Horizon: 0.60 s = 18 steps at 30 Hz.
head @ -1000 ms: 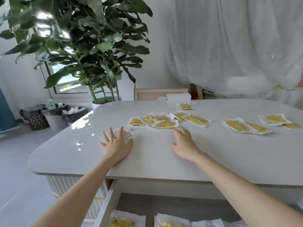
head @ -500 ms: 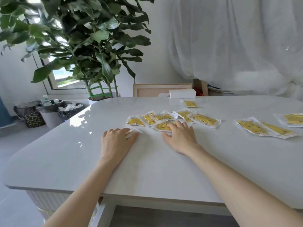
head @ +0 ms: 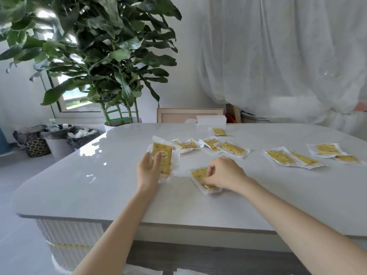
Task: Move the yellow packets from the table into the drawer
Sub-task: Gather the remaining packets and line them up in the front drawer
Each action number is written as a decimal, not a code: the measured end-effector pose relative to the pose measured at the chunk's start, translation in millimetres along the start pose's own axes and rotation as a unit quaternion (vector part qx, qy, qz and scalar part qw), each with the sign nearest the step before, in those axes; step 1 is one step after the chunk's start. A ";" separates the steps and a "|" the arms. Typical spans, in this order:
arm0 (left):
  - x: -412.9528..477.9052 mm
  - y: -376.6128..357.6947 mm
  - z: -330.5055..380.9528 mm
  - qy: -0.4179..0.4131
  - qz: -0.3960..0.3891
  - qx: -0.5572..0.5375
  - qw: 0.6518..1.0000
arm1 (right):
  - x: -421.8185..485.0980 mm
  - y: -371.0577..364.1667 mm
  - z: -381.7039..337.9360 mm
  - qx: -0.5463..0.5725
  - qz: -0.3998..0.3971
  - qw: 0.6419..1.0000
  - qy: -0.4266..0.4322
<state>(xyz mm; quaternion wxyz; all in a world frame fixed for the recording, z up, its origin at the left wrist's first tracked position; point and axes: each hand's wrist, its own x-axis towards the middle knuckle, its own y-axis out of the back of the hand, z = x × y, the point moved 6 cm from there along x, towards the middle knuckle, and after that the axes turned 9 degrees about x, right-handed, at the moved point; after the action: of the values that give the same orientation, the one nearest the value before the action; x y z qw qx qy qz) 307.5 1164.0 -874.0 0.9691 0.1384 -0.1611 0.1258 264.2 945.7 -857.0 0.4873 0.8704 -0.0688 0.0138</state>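
The left hand [head: 149,170] is gripping one yellow packet [head: 163,158] tilted up at frame centre, ready for carrying; the right hand [head: 225,173] is pinching a second packet [head: 199,174] off the desk [head: 95,187]; the remaining packets [head: 232,148] are lying centre-right.

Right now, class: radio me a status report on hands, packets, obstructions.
Left hand grips one yellow packet. Right hand pinches another packet on the table. More packets lie beyond; nothing blocks them.

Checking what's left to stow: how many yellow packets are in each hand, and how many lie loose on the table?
In left hand: 1 lifted packet
Under right hand: 1 pinched packet
On table: 9 loose packets, one partly hidden
Total: 11 visible
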 end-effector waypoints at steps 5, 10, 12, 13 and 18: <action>-12.0 -18.7 2.8 0.076 -0.021 -0.100 0.992 | -0.9 7.0 25.5 0.127 -0.050 0.985 -0.106; -23.6 -41.6 8.2 0.090 -0.022 -0.114 0.989 | 1.0 9.5 50.1 0.250 -0.038 0.953 -0.167; -26.0 -52.6 9.9 0.083 -0.038 -0.101 0.991 | 4.0 5.3 51.4 0.382 -0.052 0.907 -0.168; -27.3 -57.7 11.4 0.081 -0.049 -0.087 0.992 | 5.1 5.3 50.3 0.449 -0.054 0.877 -0.163; -24.8 -64.2 8.2 0.075 -0.057 -0.063 0.994 | 4.3 8.1 27.4 0.688 -0.125 0.708 -0.104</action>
<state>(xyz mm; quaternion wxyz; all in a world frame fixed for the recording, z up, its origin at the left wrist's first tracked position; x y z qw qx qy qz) 301.0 1096.8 -889.8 0.9908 0.0766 -0.0869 0.0699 266.2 917.8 -864.2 -0.2592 0.9610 0.0184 -0.0943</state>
